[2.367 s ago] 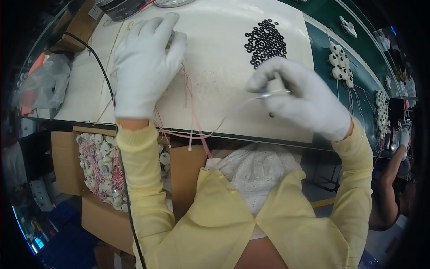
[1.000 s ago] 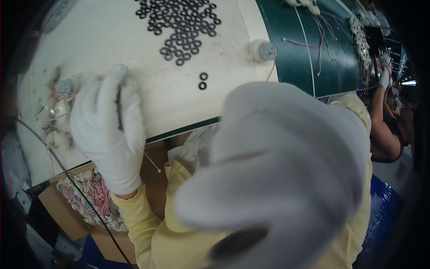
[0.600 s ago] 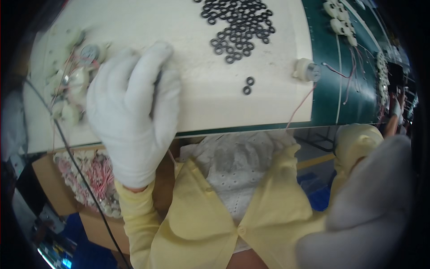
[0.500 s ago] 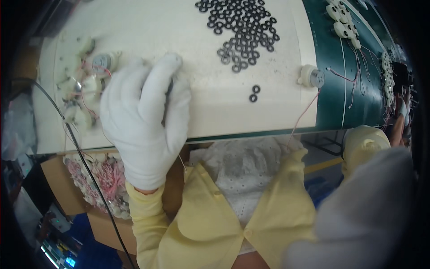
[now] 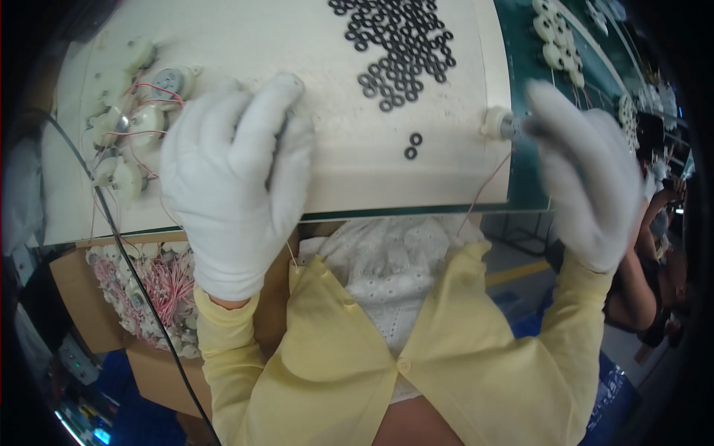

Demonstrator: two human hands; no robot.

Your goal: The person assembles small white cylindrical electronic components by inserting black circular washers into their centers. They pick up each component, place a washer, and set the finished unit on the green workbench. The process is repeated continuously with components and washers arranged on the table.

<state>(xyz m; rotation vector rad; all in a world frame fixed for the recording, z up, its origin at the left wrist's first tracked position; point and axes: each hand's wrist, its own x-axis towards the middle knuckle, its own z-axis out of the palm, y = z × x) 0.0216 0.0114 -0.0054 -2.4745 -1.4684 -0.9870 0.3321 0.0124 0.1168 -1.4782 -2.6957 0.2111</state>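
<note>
My left hand (image 5: 234,175), in a white glove, curls over the white board at left. Something dark shows between its thumb and forefinger, mostly hidden, and a thin wire end (image 5: 292,256) hangs below the hand. My right hand (image 5: 584,178), gloved too and blurred, reaches past the board's right edge with fingers stretched out. Its fingertips are beside a small round motor (image 5: 497,123) with a cream housing and grey metal can; whether they touch it I cannot tell. A pink wire (image 5: 487,182) trails from that motor over the front edge. Two black rings (image 5: 411,158) lie between my hands.
Many black rings (image 5: 401,56) spread across the far middle of the board. Several wired motors (image 5: 167,83) sit left of my left hand, more cream parts (image 5: 554,33) at far right. A black cable (image 5: 137,260) crosses a carton of wired parts (image 5: 160,297). Another person (image 5: 632,297) is at right.
My right hand has risen from the lower right to beside the right motor. My left hand stays in nearly the same place; the whole view has shifted slightly.
</note>
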